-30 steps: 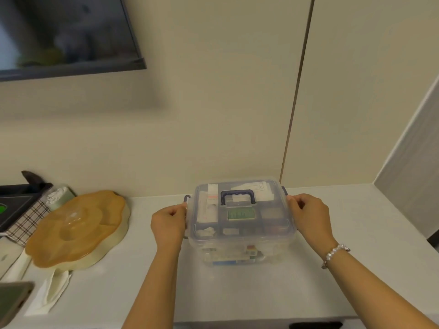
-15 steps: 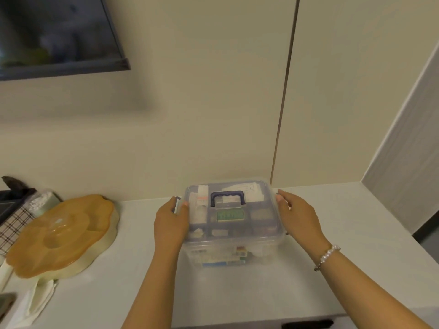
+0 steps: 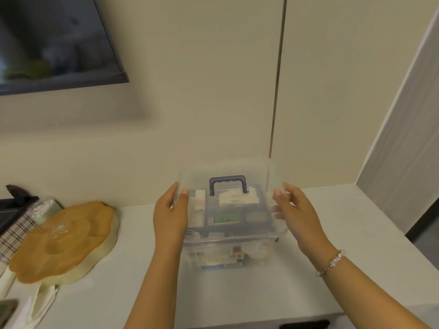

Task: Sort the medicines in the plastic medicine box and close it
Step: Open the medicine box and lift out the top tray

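Observation:
The clear plastic medicine box (image 3: 234, 256) stands on the pale counter near the wall. Its clear lid (image 3: 229, 168), with a dark blue handle (image 3: 227, 180), is raised off the box and tilted, the far edge higher. My left hand (image 3: 169, 216) grips the lid's left side and my right hand (image 3: 295, 216) grips its right side. Through the lid I see the upper tray with white packets (image 3: 237, 198) and a green blister pack (image 3: 226, 219). More boxes of medicine (image 3: 222, 260) lie in the lower part.
An orange flower-shaped covered dish (image 3: 64, 238) sits on the counter to the left, with a checked cloth (image 3: 13, 235) and a white cloth (image 3: 35, 302) near it. A dark screen (image 3: 54, 43) hangs on the wall. The counter's front edge (image 3: 261, 325) is close below.
The lid was lying shut on the box with both hands at its side latches. Now both hands have lifted the lid up off the box. The view shifted slightly.

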Demonstrator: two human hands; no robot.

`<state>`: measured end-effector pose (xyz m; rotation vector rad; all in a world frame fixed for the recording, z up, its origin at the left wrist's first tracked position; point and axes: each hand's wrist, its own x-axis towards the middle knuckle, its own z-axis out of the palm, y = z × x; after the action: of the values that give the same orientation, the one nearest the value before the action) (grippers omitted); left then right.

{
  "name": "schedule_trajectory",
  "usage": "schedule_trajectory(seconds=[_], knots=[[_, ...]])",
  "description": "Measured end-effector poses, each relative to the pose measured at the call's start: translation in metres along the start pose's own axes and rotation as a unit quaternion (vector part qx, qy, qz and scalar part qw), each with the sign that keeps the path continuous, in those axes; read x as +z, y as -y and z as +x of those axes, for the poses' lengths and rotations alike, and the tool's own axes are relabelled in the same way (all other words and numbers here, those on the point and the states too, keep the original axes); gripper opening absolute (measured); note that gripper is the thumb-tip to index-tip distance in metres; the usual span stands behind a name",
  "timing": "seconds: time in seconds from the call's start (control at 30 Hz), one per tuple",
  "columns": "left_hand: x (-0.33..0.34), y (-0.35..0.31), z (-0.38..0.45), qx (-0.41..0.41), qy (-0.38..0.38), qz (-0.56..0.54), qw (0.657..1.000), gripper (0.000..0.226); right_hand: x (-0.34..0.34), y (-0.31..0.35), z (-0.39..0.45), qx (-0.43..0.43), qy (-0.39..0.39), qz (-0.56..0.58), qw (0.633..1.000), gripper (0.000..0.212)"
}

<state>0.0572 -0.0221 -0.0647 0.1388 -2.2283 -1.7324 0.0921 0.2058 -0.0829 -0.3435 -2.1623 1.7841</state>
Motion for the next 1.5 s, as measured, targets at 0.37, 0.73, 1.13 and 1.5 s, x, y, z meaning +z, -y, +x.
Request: schedule_trajectory(seconds=[0.37,0.73,1.13,1.5], knots=[[0.046,-0.038,-0.027,0.0,0.053,-0.077,0.996,0.052,-0.073,0.022,-0.002,0.101,0.005,0.231,0.968,0.038],[0.08,-0.062,-0.055,-0.013,0.106,-0.175,0.979,0.05,-0.129,0.027,-0.02,0.083,-0.045,0.149,0.984,0.069],[0.138,-0.057,-0.09,-0.09,0.222,-0.106,0.965,0.043,-0.195,0.001,-0.008,0.117,-0.082,0.36,0.922,0.017],[0.19,-0.011,-0.11,-0.121,0.356,-0.011,0.927,0.068,-0.224,-0.05,0.021,0.267,-0.199,0.056,0.941,0.015]])
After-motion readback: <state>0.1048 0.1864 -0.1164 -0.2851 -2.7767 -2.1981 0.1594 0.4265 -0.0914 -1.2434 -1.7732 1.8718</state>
